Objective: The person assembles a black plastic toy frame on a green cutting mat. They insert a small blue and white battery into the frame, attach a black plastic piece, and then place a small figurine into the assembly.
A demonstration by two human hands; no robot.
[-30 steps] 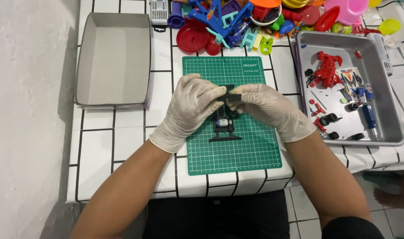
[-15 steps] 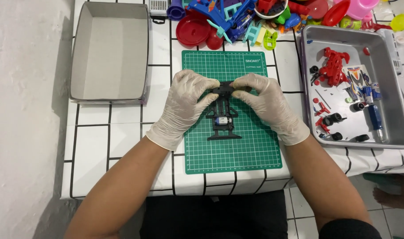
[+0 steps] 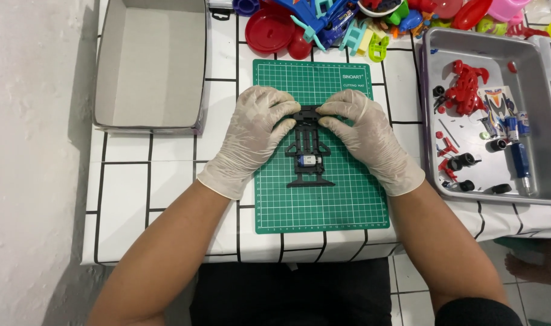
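Both gloved hands, left point(image 3: 251, 136) and right point(image 3: 366, 136), pinch the far end of a black chassis point(image 3: 309, 154). It lies flat in the middle of the green mat point(image 3: 348, 199), so the worktop point(image 3: 148, 193) supports it. Spare parts wait in the metal tray point(image 3: 432, 108) at the right.

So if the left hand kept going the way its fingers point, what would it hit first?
The left hand points right, along the black toy car chassis top; it would probably meet the right hand fingertips first.
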